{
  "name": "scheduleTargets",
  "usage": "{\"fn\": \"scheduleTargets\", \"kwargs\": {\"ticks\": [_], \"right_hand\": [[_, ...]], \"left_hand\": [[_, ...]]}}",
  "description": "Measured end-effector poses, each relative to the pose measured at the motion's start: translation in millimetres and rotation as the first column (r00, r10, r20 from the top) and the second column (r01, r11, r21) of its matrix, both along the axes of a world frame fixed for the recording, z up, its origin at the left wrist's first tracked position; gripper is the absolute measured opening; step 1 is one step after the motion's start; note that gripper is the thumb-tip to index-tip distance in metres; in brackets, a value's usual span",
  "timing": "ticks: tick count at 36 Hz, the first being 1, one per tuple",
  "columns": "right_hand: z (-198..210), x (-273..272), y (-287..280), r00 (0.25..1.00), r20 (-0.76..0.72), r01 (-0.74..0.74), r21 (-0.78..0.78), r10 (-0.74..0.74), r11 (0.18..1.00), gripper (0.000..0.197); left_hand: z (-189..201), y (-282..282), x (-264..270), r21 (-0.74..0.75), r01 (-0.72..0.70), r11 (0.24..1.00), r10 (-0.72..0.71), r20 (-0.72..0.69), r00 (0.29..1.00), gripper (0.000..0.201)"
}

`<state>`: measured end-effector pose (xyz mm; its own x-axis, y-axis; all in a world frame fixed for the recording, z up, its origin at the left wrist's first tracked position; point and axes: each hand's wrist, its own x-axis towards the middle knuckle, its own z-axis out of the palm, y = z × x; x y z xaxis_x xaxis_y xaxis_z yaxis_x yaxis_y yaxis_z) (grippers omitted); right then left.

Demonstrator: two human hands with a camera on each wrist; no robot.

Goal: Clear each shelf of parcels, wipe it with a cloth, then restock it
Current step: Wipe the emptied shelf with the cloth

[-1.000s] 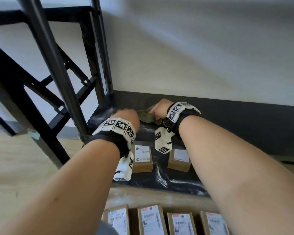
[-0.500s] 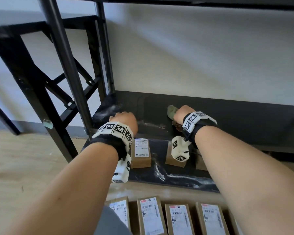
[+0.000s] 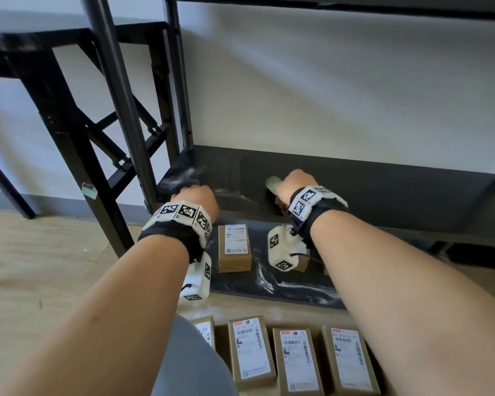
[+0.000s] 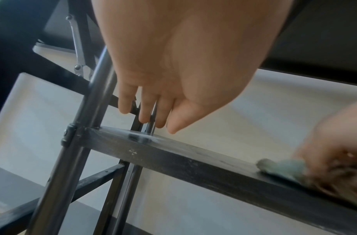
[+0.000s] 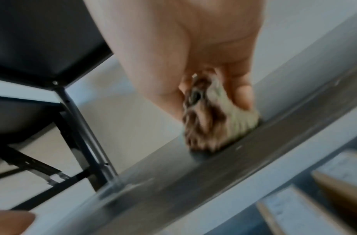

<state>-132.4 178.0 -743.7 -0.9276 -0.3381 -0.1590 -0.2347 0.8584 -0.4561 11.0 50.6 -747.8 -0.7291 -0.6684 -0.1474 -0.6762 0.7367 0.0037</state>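
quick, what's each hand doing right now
Left hand: open, fingers relaxed, holding nothing.
Right hand: gripping the cloth against the shelf.

This looks like a storeroom or small parcel depot — probably a back room, though the views show only one corner. A black metal shelving rack (image 3: 383,192) with round steel posts (image 3: 117,90) stands against a plain white wall (image 3: 340,87). Small brown cardboard parcels (image 3: 234,248) with printed barcode shipping labels sit on its lowest board, and more of them (image 3: 252,352) lie in a row on the pale wood-look floor (image 3: 40,267) — stock rather than household goods. Beside the rack stands a black folding-frame table (image 3: 57,47).
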Motion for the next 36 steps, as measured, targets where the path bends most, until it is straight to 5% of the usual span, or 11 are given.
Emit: {"fn": "scheduleTargets", "kwargs": {"ticks": [7, 14, 20, 26, 32, 36], "right_hand": [[0, 5, 6, 0.999, -0.050, -0.010, 0.194, 0.020, 0.981, 0.028], [-3, 20, -43, 0.992, -0.001, -0.128, 0.140, 0.130, 0.982, 0.027], [-10, 27, -89, 0.974, -0.007, -0.223, 0.124, 0.226, 0.967, 0.022], [-18, 21, -117, 0.948, 0.086, -0.312, 0.055, 0.307, 0.948, 0.044], [-5, -19, -101, 0.988, 0.024, -0.152, -0.100, 0.155, 0.983, 0.050], [3, -44, -89, 0.998, -0.003, -0.061, 0.072, 0.062, 0.996, 0.032]], "left_hand": [[-8, -3, 3, 0.006, -0.011, 1.000, 0.011, -0.013, 1.000, 0.040], [-6, -25, -1, -0.047, 0.055, 0.997, -0.054, 0.021, 0.998, 0.055], [-6, -49, -11, -0.014, 0.021, 1.000, -0.021, 0.017, 1.000, 0.048], [-3, -65, -17, 0.038, -0.043, 0.998, 0.042, 0.018, 0.999, 0.052], [-7, -79, -24, 0.021, 0.002, 1.000, -0.001, -0.058, 0.998, 0.047], [-8, -82, -30, 0.026, 0.001, 1.000, 0.001, -0.079, 0.997, 0.042]]}}
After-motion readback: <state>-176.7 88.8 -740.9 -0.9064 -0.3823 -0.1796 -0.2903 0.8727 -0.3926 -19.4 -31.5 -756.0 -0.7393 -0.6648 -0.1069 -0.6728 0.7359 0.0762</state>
